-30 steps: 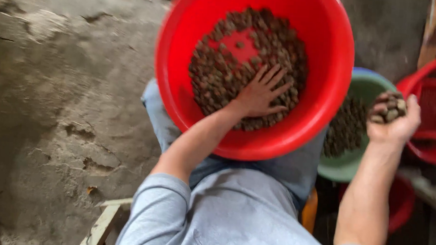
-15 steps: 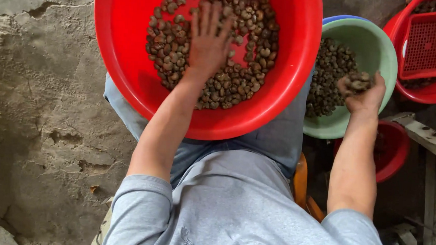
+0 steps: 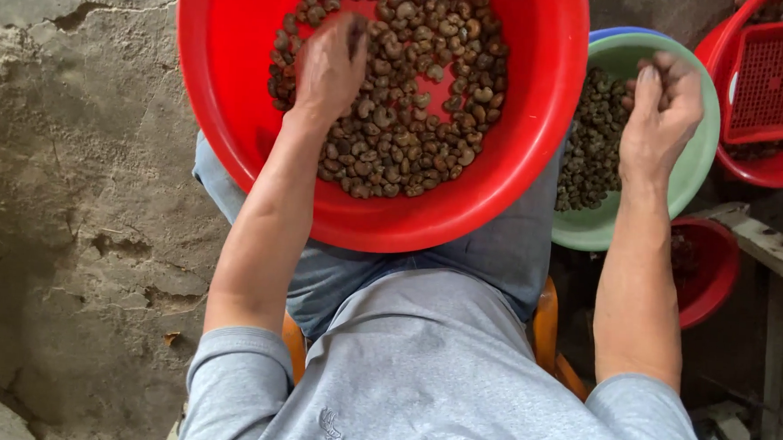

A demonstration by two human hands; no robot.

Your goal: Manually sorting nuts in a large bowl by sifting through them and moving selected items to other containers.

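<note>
The left hand (image 3: 328, 63) curls into the nuts (image 3: 396, 106) in the lap-held red basin (image 3: 236, 152); the right hand (image 3: 665, 113), fingers loosely curled, hangs above the green bowl (image 3: 697, 167).

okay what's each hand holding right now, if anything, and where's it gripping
The left hand is curled down into the brown nuts in the red basin; any grasp is hidden. The right hand hangs over the green bowl, fingers curled; contents can't be told.

Left hand (image 3: 328, 68) reaches forward, fingers curled down; right hand (image 3: 662, 113) raised, fingers loosely bent.
</note>
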